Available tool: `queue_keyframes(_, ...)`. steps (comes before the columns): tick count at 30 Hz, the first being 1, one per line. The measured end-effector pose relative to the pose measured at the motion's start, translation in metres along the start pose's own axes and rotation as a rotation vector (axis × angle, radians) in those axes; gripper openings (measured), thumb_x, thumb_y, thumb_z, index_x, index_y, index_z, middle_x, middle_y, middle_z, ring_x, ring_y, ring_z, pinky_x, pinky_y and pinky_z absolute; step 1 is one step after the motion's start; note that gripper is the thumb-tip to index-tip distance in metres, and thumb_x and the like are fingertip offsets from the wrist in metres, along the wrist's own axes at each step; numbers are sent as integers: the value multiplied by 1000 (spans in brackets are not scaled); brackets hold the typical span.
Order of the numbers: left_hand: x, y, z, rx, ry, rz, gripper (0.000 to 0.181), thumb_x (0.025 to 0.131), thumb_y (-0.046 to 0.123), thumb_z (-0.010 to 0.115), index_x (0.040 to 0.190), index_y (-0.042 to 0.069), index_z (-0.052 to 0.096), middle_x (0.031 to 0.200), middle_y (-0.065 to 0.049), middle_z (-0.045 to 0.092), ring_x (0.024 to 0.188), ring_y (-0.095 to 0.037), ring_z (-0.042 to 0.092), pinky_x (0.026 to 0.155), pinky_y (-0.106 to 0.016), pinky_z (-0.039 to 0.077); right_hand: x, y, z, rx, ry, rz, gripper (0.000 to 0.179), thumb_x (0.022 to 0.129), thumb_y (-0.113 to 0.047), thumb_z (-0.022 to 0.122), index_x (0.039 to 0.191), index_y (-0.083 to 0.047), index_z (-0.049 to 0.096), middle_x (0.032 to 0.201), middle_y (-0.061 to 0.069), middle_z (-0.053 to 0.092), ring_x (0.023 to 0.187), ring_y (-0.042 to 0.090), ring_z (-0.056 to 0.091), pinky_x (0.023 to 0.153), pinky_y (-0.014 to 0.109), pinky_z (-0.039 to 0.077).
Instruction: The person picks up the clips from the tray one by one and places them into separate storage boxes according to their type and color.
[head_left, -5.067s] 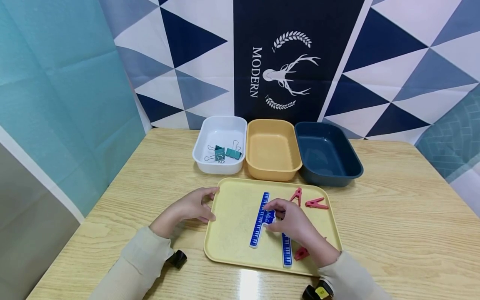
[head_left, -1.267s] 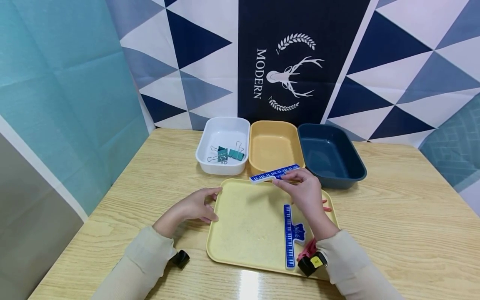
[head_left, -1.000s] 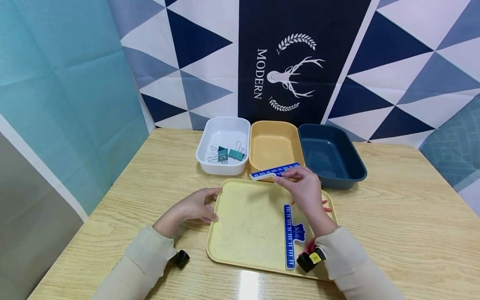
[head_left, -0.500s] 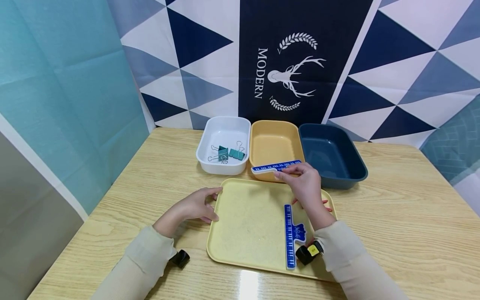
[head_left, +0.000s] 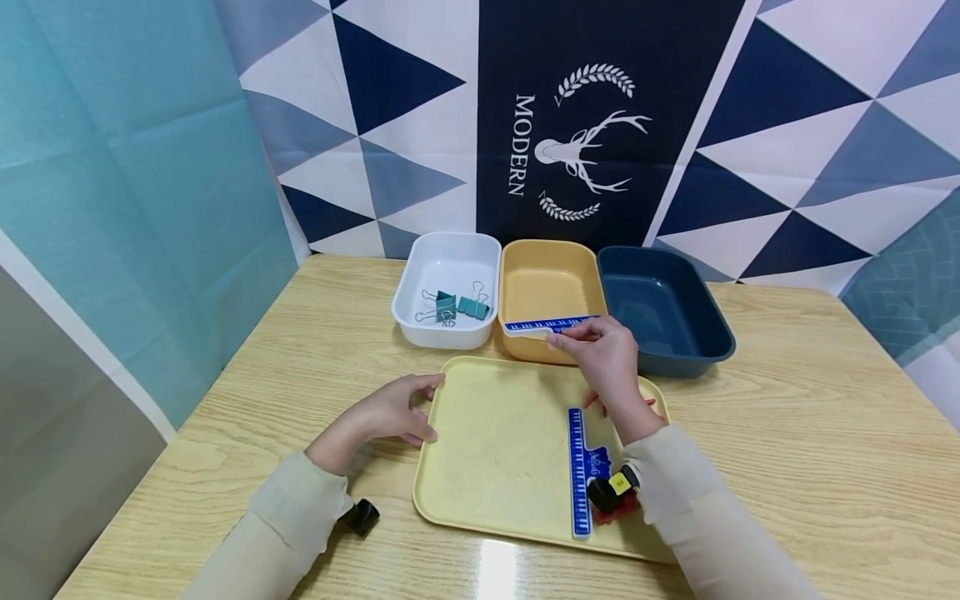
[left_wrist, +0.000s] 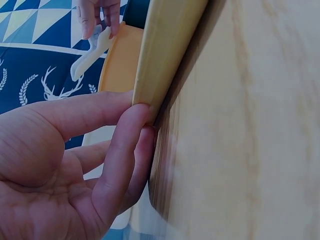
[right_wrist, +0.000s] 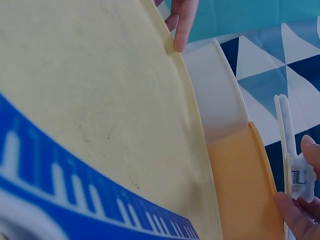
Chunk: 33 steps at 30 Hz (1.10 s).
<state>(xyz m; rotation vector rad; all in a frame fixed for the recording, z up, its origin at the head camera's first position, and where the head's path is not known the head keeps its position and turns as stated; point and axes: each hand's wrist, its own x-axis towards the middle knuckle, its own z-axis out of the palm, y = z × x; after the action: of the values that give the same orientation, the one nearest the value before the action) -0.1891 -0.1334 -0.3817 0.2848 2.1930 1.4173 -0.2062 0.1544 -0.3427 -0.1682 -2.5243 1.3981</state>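
My right hand (head_left: 609, 358) pinches a blue-and-white piano-key clip (head_left: 536, 327) by its handles, above the near rim of the orange bin (head_left: 551, 279). In the right wrist view this clip (right_wrist: 286, 125) appears edge-on, its spring visible between thumb and fingers. At the yellow tray's (head_left: 487, 454) left edge, my left hand (head_left: 393, 408) holds the rim between thumb and fingers. A second piano-key clip (head_left: 578, 475) lies on the tray's right side. Red clips lie there too: one (head_left: 615, 510) is partly hidden by the wrist camera, another (head_left: 594, 400) sits beside the right hand.
Left of the orange bin stands a white bin (head_left: 450, 337) holding green binder clips (head_left: 472, 307). A dark blue bin (head_left: 667, 321) stands on its right. All three bins line the back of the wooden table (head_left: 810, 433), before a patterned cloth (head_left: 420, 100).
My right hand has lifted one piano-key clip off the tray and carried it back to the orange bin, edging farther away over the last second. My left hand stays at the tray's edge.
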Motion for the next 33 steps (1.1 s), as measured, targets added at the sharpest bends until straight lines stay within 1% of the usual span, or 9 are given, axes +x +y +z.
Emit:
queue_keyframes(8, 0, -1, -1, -5, -9, 9, 85, 70, -13, 71, 144, 3, 32, 117, -13, 41, 64, -17, 52, 61, -33, 58, 4, 0, 1, 1, 22, -19, 33, 74, -33, 79, 83, -2, 71, 92, 9, 56, 83, 22, 47, 60, 30, 43)
queue_keyframes(14, 0, 0, -1, -3, -8, 4, 85, 70, -13, 71, 144, 3, 32, 117, -13, 42, 64, -17, 53, 61, -33, 58, 8, -1, 2, 10, 41, -25, 34, 73, -34, 79, 82, -2, 72, 92, 8, 56, 83, 21, 48, 59, 30, 43)
queue_keyframes(19, 0, 0, -1, -3, -6, 2, 86, 70, -14, 71, 144, 3, 32, 117, -13, 42, 64, -17, 54, 61, -33, 58, 11, -4, 1, 11, 43, -24, 37, 74, -37, 78, 83, -3, 71, 93, 9, 54, 85, 22, 46, 60, 30, 42)
queue_keyframes(28, 0, -1, -1, 0, -4, -1, 86, 70, -14, 71, 144, 3, 32, 118, -12, 42, 65, -18, 55, 60, -33, 58, 21, -1, 6, -2, 54, -42, 34, 73, -34, 79, 81, -2, 71, 90, 9, 54, 82, 22, 46, 58, 31, 41)
queue_keyframes(33, 0, -1, -1, -6, -10, 5, 86, 70, -14, 71, 144, 3, 32, 117, -13, 42, 65, -18, 55, 61, -33, 58, 25, 0, 8, -17, 66, -34, 35, 72, -34, 80, 81, -2, 72, 89, 9, 54, 81, 21, 46, 57, 30, 41)
